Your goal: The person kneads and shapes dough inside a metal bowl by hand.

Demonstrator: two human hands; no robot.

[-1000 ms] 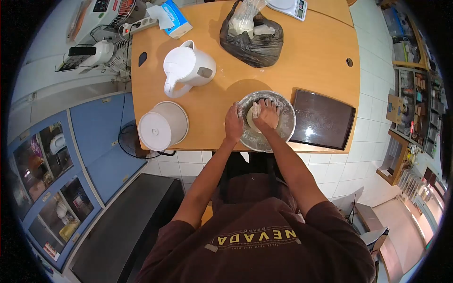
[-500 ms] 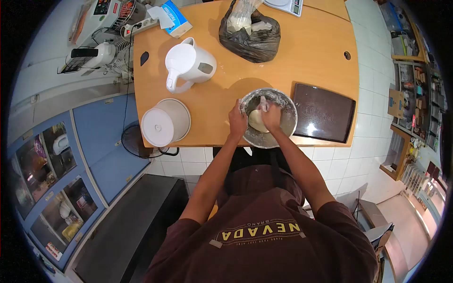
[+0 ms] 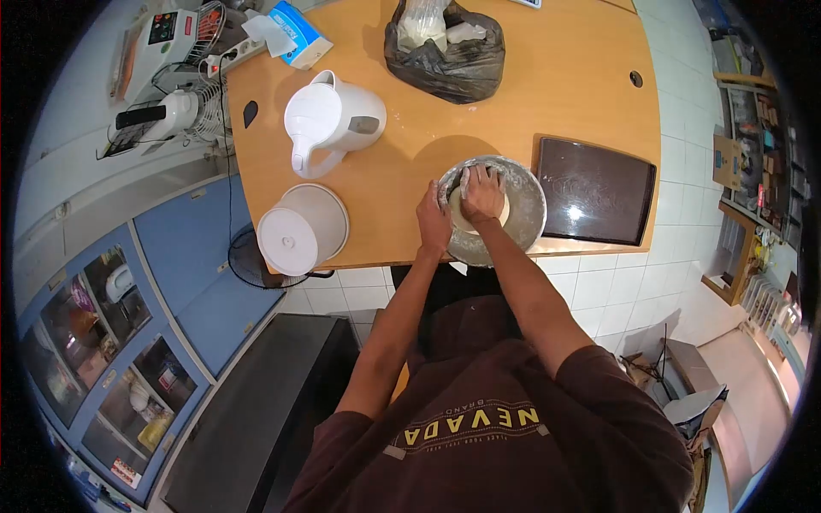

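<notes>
Spreading across the upper middle of the view, the wood-topped table (image 3: pixel 380 201) bears everything close to the person. A dark, shallow tray (image 3: pixel 599 188) lies flat just beside the bowl, on the person's right, its surface shiny. Past the bowl, toward the far edge, a black plastic bag (image 3: pixel 457 79) stands open with clear bags of white stuff inside.

The grey bowl (image 3: pixel 528 201), metal by its look, sits at the table's near edge, its inner wall smeared with white. To its left, well apart, are a pale lidded container (image 3: pixel 295 239) and, beyond that, a white kettle (image 3: pixel 342 115).

Inside the bowl, toward its left side, lies a pale round of dough (image 3: pixel 459 217). It should handle as soft and yielding, with some weight for its size, perhaps a little tacky; a broad palm from above would suit it better than a pinch, which could tear it. The bowl looks light and liable to slide, so the rim is the place to hold it.

The left hand (image 3: pixel 434 221) grips that rim on the left. The right hand (image 3: pixel 484 197) lies over the dough, fingers close together; whether they dig in or merely rest, I cannot tell.
</notes>
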